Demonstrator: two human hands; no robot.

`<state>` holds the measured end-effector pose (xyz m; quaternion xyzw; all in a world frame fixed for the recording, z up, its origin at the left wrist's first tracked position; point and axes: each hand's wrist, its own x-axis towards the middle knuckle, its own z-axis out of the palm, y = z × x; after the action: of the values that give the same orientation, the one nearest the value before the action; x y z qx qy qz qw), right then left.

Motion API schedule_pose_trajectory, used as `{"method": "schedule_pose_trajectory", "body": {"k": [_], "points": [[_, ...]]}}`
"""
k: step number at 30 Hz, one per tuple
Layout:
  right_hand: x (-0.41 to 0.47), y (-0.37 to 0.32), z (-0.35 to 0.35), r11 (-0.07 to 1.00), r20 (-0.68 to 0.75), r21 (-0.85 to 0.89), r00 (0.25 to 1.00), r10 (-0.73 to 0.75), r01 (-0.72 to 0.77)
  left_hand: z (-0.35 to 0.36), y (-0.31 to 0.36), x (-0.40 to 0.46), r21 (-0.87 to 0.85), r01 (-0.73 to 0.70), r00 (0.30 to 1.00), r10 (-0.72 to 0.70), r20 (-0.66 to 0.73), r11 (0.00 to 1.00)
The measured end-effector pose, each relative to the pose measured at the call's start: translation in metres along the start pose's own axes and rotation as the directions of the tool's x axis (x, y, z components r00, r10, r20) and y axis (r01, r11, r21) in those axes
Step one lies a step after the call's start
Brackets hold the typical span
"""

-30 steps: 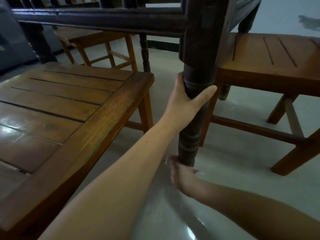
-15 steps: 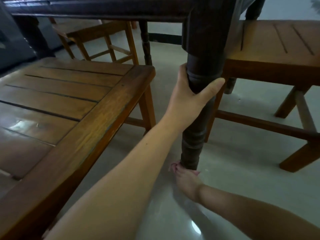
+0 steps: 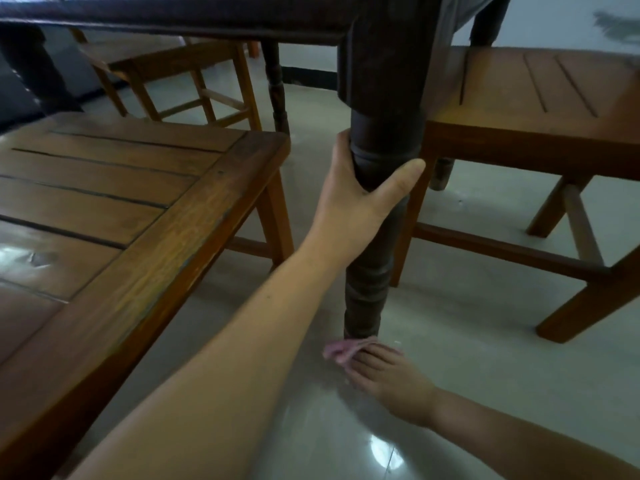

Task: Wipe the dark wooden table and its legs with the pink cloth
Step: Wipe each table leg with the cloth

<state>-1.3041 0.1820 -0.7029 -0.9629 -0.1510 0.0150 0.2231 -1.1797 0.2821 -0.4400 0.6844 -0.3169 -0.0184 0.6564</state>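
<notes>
Spreading pale and glossy across the lower frame, floor (image 3: 450,341), catching a bright glare near the bottom edge. Filling the left side, slatted bench (image 3: 104,209) in mid-brown wood, its near corner reaching toward the centre. Sitting at the right, second bench (image 3: 533,98) of the same wood, its legs and stretcher showing beneath the seat. Running along the top edge, dark table (image 3: 207,15), seen from below the rim, with a far turned leg showing behind. Standing in the background at upper left, chair (image 3: 180,77), lighter brown. Dropping from the table's corner block down to the floor at centre, leg (image 3: 372,258), dark and turned, between the two benches.

Reaching up from the lower left, left hand (image 3: 360,202), wrapping the leg's upper part just below the corner block, thumb lying across the near face and fingers curling round the far side, clamped on the wood. Coming in low from the lower right, right hand (image 3: 388,375), lying close to the floor, fingers bunching the cloth (image 3: 346,348) and gripping it. Resting at the very foot of the leg, touching its base and the floor, that pink cloth, crumpled, mostly hidden by the fingers.
</notes>
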Motion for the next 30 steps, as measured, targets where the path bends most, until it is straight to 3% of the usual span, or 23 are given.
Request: {"method": "schedule_pose_trajectory", "body": {"k": [1,2,4,5,6,8,13,14,16,19,20,21,24,25,30], "points": [[-0.007,-0.006,-0.016,0.993,-0.119,0.104,0.991,0.062,-0.050,0.001,-0.001,-0.001,-0.003,-0.006,1.000,0.006,-0.001,1.000],[-0.015,-0.012,-0.029,0.912,-0.163,0.365,0.952,0.261,-0.187,0.001,-0.001,-0.001,-0.011,-0.010,1.000,0.010,0.002,1.000],[-0.016,-0.011,-0.030,0.521,-0.221,0.815,0.695,0.684,-0.254,0.001,-0.001,-0.001,-0.025,-0.018,1.000,0.018,0.007,1.000],[-0.006,-0.008,-0.029,0.305,-0.120,0.914,0.541,0.833,-0.267,0.001,0.000,-0.001,-0.026,-0.018,1.000,0.018,0.010,1.000],[0.006,-0.012,-0.029,0.091,0.022,0.970,0.455,0.890,-0.224,0.002,0.002,-0.002,-0.028,-0.015,1.000,0.016,0.012,0.999],[0.035,-0.024,-0.023,-0.253,0.290,0.957,0.416,0.862,-0.143,0.002,0.003,-0.003,-0.034,-0.016,1.000,0.016,0.017,0.999],[0.070,-0.029,-0.012,-0.559,0.515,0.829,0.363,0.776,0.020,0.001,0.007,-0.003,-0.026,0.013,0.999,-0.012,0.041,1.000],[0.074,-0.034,-0.026,-0.582,0.529,0.811,0.354,0.771,0.056,0.000,0.007,-0.003,-0.023,0.018,0.999,-0.017,0.041,1.000],[0.081,-0.040,-0.057,-0.482,0.403,0.870,0.408,0.819,0.108,0.000,0.006,-0.002,-0.028,0.024,0.999,-0.023,0.036,0.999],[0.088,-0.053,-0.091,-0.094,0.032,0.989,0.459,0.888,0.113,0.001,0.005,-0.002,-0.035,0.021,0.999,-0.020,0.025,0.999],[0.087,-0.058,-0.095,-0.031,-0.019,0.994,0.462,0.887,0.101,0.002,0.005,-0.002,-0.036,0.022,1.000,-0.021,0.018,0.999],[0.085,-0.056,-0.088,-0.037,-0.007,0.996,0.470,0.883,0.084,0.002,0.006,-0.002,-0.038,0.025,1.000,-0.024,0.015,0.999],[0.077,-0.057,-0.068,-0.248,0.213,0.968,0.415,0.885,0.032,0.002,0.007,-0.003,-0.037,0.032,0.999,-0.031,0.022,0.999],[0.074,-0.060,-0.068,-0.275,0.231,0.960,0.411,0.882,0.051,0.002,0.007,-0.003,-0.029,0.037,0.999,-0.037,0.022,0.999],[0.070,-0.083,-0.137,-0.085,-0.057,0.968,0.536,0.842,0.238,0.003,0.006,-0.002,-0.022,0.051,0.999,-0.052,-0.012,0.998]]}}
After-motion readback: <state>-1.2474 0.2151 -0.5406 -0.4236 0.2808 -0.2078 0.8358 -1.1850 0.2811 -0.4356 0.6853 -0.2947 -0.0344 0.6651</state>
